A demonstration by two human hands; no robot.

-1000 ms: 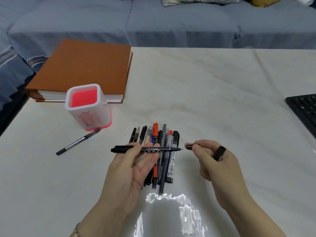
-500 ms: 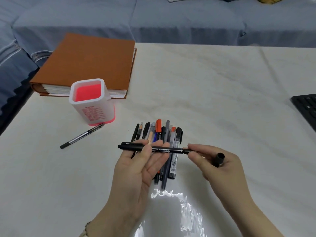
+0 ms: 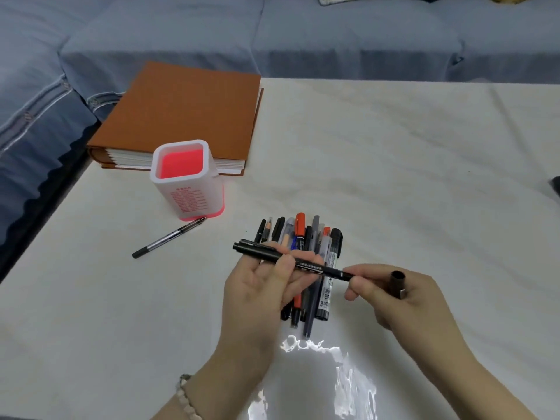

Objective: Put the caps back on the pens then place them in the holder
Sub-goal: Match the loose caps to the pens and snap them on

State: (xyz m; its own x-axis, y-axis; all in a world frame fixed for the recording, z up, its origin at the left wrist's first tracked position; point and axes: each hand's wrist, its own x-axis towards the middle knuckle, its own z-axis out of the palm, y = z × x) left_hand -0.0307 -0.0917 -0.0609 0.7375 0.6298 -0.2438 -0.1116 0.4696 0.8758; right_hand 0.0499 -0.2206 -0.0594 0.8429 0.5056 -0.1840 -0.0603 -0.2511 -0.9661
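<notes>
My left hand (image 3: 266, 286) holds a black pen (image 3: 306, 263) level across the middle of the table, above a row of several pens (image 3: 306, 237). My right hand (image 3: 391, 295) pinches a small cap (image 3: 348, 274) onto the pen's right end with thumb and forefinger. A second, wider black cap (image 3: 397, 283) sits tucked between the other fingers of that hand. The white holder with a pink inside (image 3: 185, 180) stands to the left. A grey pen (image 3: 168, 237) lies against the holder's base.
An orange binder (image 3: 188, 113) lies behind the holder at the table's back left. A dark keyboard corner (image 3: 556, 186) shows at the right edge. A blue sofa (image 3: 303, 34) runs behind the table. Glare marks the table near me.
My right hand has brought the small cap left onto the pen's tip, which was bare and apart from it a second ago. The pen now tilts down to the right.
</notes>
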